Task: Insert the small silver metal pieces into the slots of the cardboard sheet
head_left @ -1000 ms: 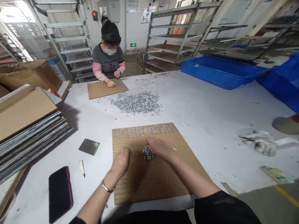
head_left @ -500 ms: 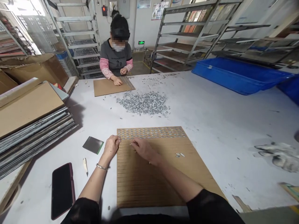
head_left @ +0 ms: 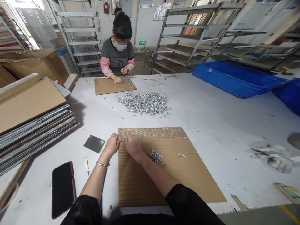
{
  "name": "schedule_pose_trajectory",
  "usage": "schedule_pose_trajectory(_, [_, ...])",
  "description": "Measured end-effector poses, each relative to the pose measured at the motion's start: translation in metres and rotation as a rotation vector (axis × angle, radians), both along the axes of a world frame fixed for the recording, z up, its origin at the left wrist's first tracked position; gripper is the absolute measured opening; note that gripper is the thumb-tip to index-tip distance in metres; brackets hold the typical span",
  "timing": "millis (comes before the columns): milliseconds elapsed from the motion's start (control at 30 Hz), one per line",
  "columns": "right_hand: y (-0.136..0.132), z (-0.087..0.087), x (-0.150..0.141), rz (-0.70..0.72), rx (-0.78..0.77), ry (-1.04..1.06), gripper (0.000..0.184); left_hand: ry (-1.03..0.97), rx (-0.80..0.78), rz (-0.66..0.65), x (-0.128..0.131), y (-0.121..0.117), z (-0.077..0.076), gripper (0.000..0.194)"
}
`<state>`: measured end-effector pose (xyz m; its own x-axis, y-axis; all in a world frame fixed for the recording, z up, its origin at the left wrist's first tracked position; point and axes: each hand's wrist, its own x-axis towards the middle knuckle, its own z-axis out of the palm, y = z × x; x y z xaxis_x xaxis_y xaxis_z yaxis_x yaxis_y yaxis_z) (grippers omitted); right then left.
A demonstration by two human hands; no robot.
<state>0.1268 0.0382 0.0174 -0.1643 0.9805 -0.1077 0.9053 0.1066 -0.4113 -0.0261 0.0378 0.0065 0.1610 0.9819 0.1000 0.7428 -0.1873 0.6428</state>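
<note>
A brown corrugated cardboard sheet (head_left: pixel 140 190) lies in front of me. Rows of small silvery leaf-shaped pieces (head_left: pixel 152 132) run across its far end. My left hand (head_left: pixel 113 143) is closed at the sheet's upper left edge, its fingertips by the end of the lowest row. Close beside it, my right hand (head_left: pixel 133 147) is pinched over the sheet just below that row. Whatever is between the fingers of either hand is too small or hidden. A little heap of the same pieces (head_left: pixel 156 155) lies by my right wrist, and several loose ones (head_left: pixel 181 155) lie further right.
Beyond the sheet spreads a large pile of pieces (head_left: pixel 145 103). Across the table a co-worker (head_left: pixel 118 56) handles another board (head_left: pixel 107 87). At left are stacked boards (head_left: pixel 35 125), a phone (head_left: pixel 62 190), a small knife (head_left: pixel 86 165) and a dark plate (head_left: pixel 94 143). Blue trays (head_left: pixel 234 81) stand at right.
My right hand has moved left, closer to my left hand. The small heap of pieces by my right wrist has come into sight from behind my forearm. My left hand stays at the edge.
</note>
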Motion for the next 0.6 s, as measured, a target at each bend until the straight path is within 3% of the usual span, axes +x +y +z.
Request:
schedule_pose_trajectory(200, [0.000, 0.001, 0.015, -0.034, 0.049, 0.132, 0.016, 0.029, 0.028, -0.012, 0.006, -0.009, 0.004, 0.022])
schedule_pose_trajectory(333, [-0.004, 0.007, 0.079, -0.067, 0.200, 0.226, 0.018, 0.080, 0.074, -0.081, 0.006, -0.012, 0.004, 0.024])
schedule_pose_trajectory(433, [-0.014, 0.019, 0.137, -0.065, 0.206, 0.201, 0.022, 0.140, 0.107, -0.098, 0.005, -0.008, 0.002, 0.022])
schedule_pose_trajectory(500, [-0.024, 0.027, 0.164, 0.041, 0.151, 0.168, 0.021, 0.179, 0.123, -0.107, 0.004, -0.005, 0.002, 0.025])
schedule_pose_trajectory(600, [-0.035, 0.032, 0.176, 0.226, 0.054, 0.095, 0.016, 0.207, 0.140, -0.139, 0.004, -0.004, 0.003, 0.029])
